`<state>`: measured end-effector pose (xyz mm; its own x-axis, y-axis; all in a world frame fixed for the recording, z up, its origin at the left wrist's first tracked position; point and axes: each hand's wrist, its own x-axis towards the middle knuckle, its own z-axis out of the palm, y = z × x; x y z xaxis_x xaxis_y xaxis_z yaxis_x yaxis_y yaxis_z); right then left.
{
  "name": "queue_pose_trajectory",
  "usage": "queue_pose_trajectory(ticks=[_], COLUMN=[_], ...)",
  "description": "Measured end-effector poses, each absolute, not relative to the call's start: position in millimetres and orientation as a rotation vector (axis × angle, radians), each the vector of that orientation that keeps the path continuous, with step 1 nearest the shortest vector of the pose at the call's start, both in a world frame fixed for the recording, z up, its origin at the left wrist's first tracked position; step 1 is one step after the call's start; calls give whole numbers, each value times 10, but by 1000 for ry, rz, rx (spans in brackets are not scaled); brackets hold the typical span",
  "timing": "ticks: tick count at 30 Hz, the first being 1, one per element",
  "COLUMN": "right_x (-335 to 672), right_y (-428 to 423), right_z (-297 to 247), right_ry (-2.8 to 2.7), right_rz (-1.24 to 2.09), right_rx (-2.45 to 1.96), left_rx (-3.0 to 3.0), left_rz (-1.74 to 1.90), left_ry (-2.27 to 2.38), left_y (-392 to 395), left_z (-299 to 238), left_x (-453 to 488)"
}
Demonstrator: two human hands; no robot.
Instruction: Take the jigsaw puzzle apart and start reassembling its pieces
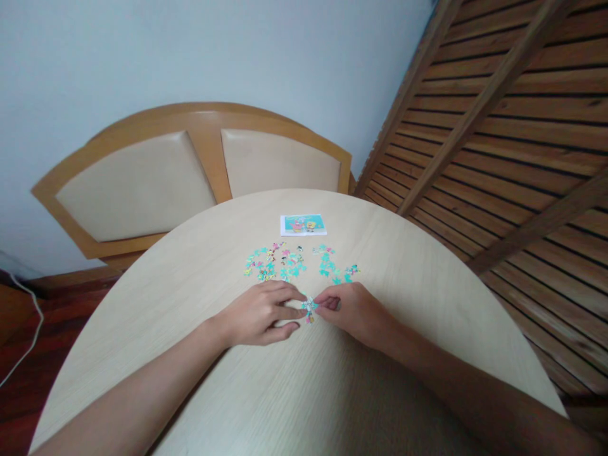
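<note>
Cluster (310, 306) points its long axis toward you. Your left hand (268, 310), spread, touches it; right hand (351, 307) pinched nearly closed, contents unclear. Loose pieces (327, 261), card (304, 225) beyond.

Remotely, I view a bare left hand (263, 312) and bare right hand (354, 311), fingers (285, 295) slender; each bare forearm (156, 380) tapers toward the wrist (218, 329).

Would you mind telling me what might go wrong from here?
The left hand and right hand meet at the small cluster, so uneven pressure might push it apart. Loose puzzle pieces lie just beyond both hands, so a forward slip could scatter them.
</note>
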<state>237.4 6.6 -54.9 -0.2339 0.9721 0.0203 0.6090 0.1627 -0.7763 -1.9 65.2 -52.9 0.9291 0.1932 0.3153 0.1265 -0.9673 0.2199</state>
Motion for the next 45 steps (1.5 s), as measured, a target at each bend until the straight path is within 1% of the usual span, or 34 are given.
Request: queue_pose_trajectory(ticks=[3,8,11,23,45], right_x=[2385,2447,2473,2448,2455], right_y=[89,131,139,151,167], right_z=[-567,-596,-632,-597,-616], right_ry=[-1933,-2062,-2124,-2140,-2217], right_rz=[875,633,566,647,595], right_rx=[-1540,-1501,-1428,-1536,-1433], left_rx=[2887,2890,2886,2892,2904], left_rz=[514,512,499,477,446], left_ry=[238,243,246,247,272], left_y=[653,658,659,659,661], left_z=[-533,-540,-531,-531,-551], left_x=[-19,-20,-20,-18,-40])
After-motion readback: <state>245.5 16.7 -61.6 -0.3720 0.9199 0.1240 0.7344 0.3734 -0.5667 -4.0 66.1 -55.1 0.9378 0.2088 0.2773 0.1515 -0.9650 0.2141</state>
